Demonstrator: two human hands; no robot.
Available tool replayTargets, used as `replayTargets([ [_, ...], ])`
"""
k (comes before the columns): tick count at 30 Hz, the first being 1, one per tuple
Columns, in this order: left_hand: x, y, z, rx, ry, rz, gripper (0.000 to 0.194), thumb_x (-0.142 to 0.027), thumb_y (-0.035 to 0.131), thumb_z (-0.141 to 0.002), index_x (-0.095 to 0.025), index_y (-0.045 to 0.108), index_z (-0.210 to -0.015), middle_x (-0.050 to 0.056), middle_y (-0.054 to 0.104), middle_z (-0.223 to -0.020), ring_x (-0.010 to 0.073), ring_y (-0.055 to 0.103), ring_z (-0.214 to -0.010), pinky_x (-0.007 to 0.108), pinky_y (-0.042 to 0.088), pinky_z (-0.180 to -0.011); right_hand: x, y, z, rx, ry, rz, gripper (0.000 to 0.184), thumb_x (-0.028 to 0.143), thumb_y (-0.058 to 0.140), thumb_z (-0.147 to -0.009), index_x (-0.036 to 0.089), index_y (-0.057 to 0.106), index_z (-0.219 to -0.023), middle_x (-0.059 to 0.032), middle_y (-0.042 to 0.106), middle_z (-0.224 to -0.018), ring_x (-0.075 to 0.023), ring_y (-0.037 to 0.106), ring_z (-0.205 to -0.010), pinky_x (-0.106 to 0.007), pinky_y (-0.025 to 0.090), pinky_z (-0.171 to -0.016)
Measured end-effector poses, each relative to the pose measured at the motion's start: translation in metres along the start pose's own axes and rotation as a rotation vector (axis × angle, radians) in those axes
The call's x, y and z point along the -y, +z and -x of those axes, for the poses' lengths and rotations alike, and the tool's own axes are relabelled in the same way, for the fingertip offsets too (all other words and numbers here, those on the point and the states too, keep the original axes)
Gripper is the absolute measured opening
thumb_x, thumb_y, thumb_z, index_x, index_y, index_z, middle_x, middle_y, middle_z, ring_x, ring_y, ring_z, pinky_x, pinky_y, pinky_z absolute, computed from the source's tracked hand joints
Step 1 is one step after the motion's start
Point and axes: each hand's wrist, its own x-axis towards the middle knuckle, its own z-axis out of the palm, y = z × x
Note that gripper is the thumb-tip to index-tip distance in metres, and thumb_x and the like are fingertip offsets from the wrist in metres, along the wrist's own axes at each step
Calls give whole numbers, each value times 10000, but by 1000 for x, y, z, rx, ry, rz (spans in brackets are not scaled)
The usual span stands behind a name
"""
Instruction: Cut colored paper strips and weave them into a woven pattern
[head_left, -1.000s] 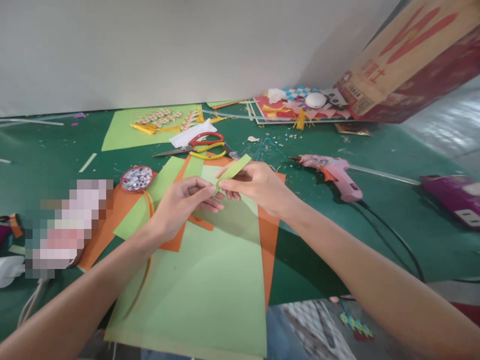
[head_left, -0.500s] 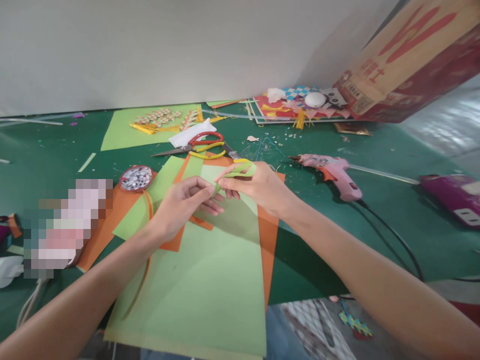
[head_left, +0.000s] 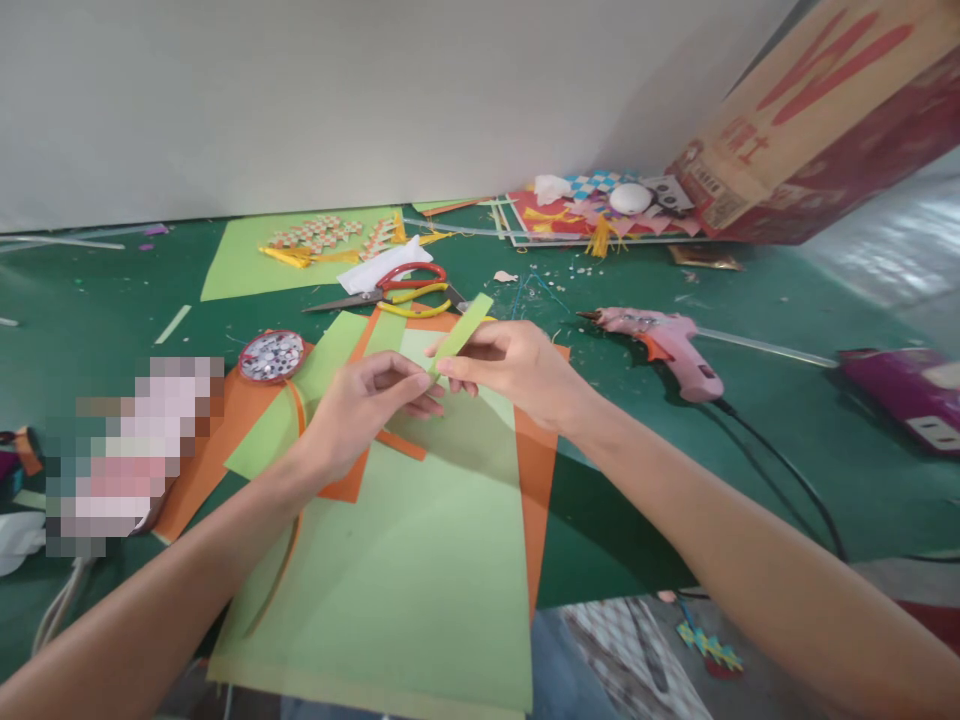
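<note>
A narrow light-green paper strip (head_left: pixel 466 328) is pinched between my two hands, its free end pointing up and away from me. My left hand (head_left: pixel 379 395) grips the lower end between thumb and fingers. Close beside it, my right hand (head_left: pixel 517 370) holds the strip with thumb and forefinger. The lower part of the strip is hidden by my fingers. Beneath both hands lie light-green paper sheets (head_left: pixel 390 590) and orange paper (head_left: pixel 536 500). An orange strip (head_left: pixel 405 446) lies just under my left hand.
Red-and-yellow-handled scissors (head_left: pixel 412 290) lie beyond my hands. A pink glue gun (head_left: pixel 664 345) with a cord is at right, near a purple power strip (head_left: pixel 900 400). A round box of googly eyes (head_left: pixel 271 357) sits at left. A paper bag (head_left: pixel 817 140) stands back right.
The green strip, curled into a loop over my right hand before, now stands out straight, pointing up and away. Both hands have hardly moved.
</note>
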Motion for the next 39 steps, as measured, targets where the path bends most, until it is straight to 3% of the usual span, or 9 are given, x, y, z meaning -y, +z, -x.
replayTargets([
  [10, 2, -4, -1, 50, -90, 206, 191, -327, 723, -772, -158, 656, -713, 22, 733, -739, 135, 699, -693, 223, 556, -687, -2, -4, -3, 97, 34, -84, 215, 316, 741, -678, 156, 613, -611, 4, 603, -598, -89, 525, -547, -265, 433, -563],
  [20, 2, -2, -1, 8, -117, 185, 232, -311, 729, -753, -162, 573, -670, 19, 719, -676, 141, 700, -638, 244, 562, -667, -4, -4, -2, 67, 56, -185, 271, 356, 791, -639, 147, 621, -616, 4, 615, -577, -84, 525, -519, -265, 432, -556],
  [39, 2, -2, -1, 16, -131, 185, 230, -277, 750, -741, -156, 576, -652, 5, 722, -705, 102, 680, -597, 179, 528, -572, -2, -3, 0, 71, 23, -137, 242, 351, 767, -667, 148, 638, -642, 2, 606, -592, -92, 518, -542, -277, 436, -574],
])
